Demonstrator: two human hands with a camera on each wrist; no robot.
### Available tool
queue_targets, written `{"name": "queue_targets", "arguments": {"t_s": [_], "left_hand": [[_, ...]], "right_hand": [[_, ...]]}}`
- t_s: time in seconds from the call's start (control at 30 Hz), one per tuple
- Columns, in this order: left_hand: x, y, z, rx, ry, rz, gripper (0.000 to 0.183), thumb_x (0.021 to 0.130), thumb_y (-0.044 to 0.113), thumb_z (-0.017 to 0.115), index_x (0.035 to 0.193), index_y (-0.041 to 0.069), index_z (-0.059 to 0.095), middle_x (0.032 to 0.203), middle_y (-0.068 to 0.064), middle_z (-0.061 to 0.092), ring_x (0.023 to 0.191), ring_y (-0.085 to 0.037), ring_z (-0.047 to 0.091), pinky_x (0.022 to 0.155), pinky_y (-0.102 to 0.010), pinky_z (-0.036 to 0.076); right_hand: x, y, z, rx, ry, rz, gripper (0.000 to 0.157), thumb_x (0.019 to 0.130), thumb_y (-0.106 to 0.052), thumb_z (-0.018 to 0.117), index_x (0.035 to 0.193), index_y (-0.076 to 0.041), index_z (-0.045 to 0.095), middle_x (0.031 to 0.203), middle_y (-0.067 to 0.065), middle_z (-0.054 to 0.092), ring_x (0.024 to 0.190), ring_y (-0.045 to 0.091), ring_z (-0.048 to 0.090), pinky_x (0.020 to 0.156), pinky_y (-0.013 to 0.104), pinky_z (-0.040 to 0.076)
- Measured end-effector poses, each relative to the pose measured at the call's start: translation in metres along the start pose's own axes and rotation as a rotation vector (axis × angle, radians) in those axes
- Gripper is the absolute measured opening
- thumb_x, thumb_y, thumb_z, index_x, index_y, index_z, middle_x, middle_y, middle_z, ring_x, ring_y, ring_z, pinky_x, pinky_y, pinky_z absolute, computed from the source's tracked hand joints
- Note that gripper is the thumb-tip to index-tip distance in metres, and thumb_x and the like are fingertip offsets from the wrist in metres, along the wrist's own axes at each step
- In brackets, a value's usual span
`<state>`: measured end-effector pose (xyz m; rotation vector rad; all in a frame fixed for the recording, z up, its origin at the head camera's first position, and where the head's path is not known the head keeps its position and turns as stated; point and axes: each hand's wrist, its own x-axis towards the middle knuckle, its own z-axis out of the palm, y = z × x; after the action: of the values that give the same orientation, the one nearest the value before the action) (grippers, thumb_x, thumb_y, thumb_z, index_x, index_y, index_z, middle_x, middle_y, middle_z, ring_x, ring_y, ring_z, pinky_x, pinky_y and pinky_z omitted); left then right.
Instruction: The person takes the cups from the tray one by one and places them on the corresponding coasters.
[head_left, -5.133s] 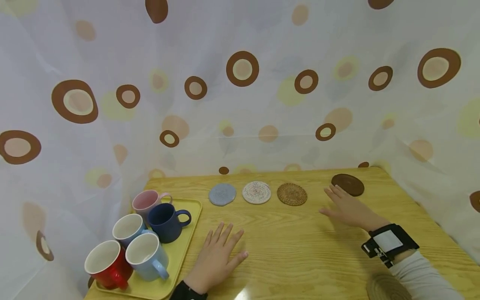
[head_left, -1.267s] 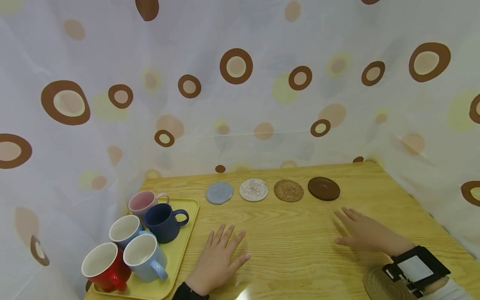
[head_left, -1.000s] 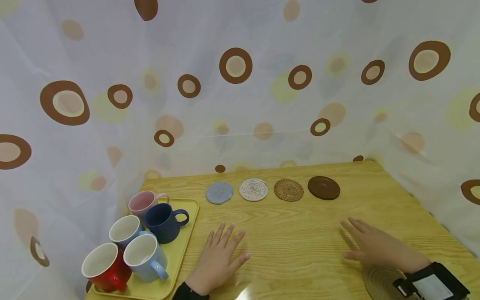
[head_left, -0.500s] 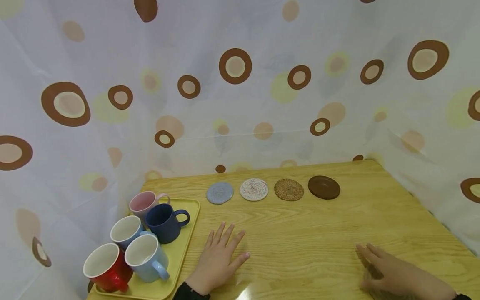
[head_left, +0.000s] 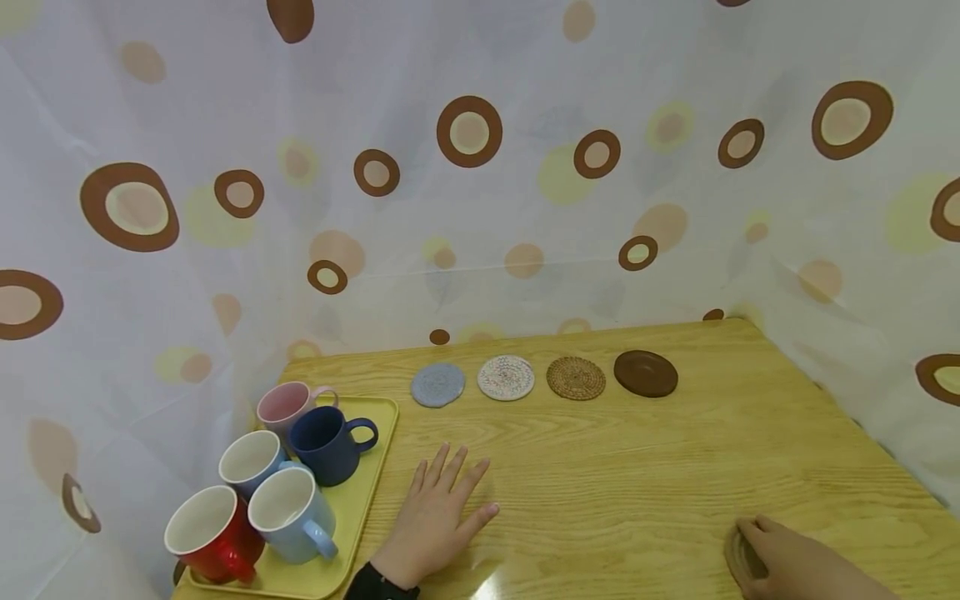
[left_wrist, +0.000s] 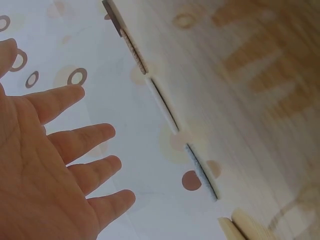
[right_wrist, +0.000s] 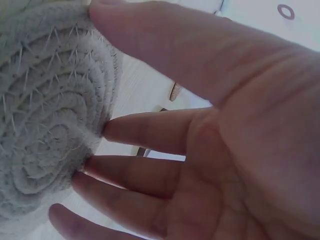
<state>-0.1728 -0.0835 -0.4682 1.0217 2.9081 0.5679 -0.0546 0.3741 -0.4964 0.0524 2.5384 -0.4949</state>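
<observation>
At the lower right of the head view my right hand (head_left: pixel 798 562) holds a beige coiled-rope coaster (head_left: pixel 738 558) by its edge. Close up in the right wrist view, stitched spirals cover the coaster (right_wrist: pixel 47 115), with the thumb at its upper edge and fingertips along its side. It looks tilted there, and the hand hides much of it in the head view. My left hand (head_left: pixel 438 525) has its fingers spread, palm down over the table, holding nothing, just right of the tray. Its palm and straight fingers show in the left wrist view.
Along the back of the wooden table (head_left: pixel 570 467) lie a grey-blue coaster (head_left: pixel 438 385), a white speckled coaster (head_left: pixel 506 377), a brown woven coaster (head_left: pixel 576 378) and a dark brown round coaster (head_left: pixel 646 373). Several mugs, including a navy mug (head_left: pixel 330 450), stand on a yellow tray (head_left: pixel 375 475).
The dark brown coaster has shifted left, close to the woven one. My right hand has left it, come back toward the near right and taken hold of the rope coaster. My left hand stays put.
</observation>
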Motion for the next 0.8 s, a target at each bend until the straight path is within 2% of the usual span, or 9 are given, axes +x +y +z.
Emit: {"name": "queue_targets", "arguments": {"t_s": [0.13,0.27,0.4,0.63,0.8], "left_hand": [[0.000,0.000,0.001,0.014,0.003,0.003,0.064,0.098,0.063,0.031,0.148,0.025,0.042,0.157,-0.013,0.033,0.149,-0.039,0.021,0.115,-0.065,0.020],[0.000,0.000,0.002,0.014,0.013,0.010,0.064,0.098,0.063,0.031,0.148,0.025,0.042,0.157,-0.014,0.034,0.148,-0.039,0.022,0.115,-0.065,0.020],[0.000,0.000,0.001,0.013,0.024,0.017,0.063,0.098,0.062,0.032,0.147,0.024,0.043,0.156,-0.015,0.035,0.147,-0.040,0.023,0.115,-0.065,0.021],[0.000,0.003,-0.003,0.017,0.013,0.015,0.063,0.099,0.061,0.032,0.147,0.022,0.043,0.155,-0.016,0.035,0.147,-0.042,0.023,0.115,-0.064,0.021],[0.000,0.002,-0.003,0.018,-0.002,0.010,0.064,0.099,0.062,0.031,0.148,0.023,0.042,0.156,-0.015,0.035,0.147,-0.041,0.023,0.115,-0.065,0.021]], "right_hand": [[-0.009,-0.018,-0.011,0.030,0.028,-0.014,0.085,0.083,-0.038,0.074,0.135,0.019,0.039,0.132,0.049,0.037,0.116,0.063,0.043,0.090,0.067,0.042],[-0.013,-0.027,-0.021,-0.003,0.089,-0.043,0.084,0.081,-0.037,0.076,0.134,0.018,0.042,0.131,0.048,0.039,0.115,0.059,0.048,0.089,0.064,0.045],[-0.007,-0.022,-0.027,-0.042,0.145,-0.097,0.083,0.081,-0.036,0.076,0.133,0.019,0.042,0.131,0.047,0.041,0.115,0.057,0.050,0.088,0.061,0.047],[0.009,-0.010,-0.038,-0.025,0.129,-0.114,0.087,0.083,-0.037,0.074,0.136,0.021,0.036,0.134,0.050,0.034,0.119,0.061,0.043,0.092,0.064,0.044],[0.020,-0.005,-0.050,-0.077,0.193,-0.155,0.085,0.083,-0.036,0.074,0.133,0.022,0.038,0.131,0.050,0.037,0.116,0.061,0.046,0.091,0.063,0.045]]}}
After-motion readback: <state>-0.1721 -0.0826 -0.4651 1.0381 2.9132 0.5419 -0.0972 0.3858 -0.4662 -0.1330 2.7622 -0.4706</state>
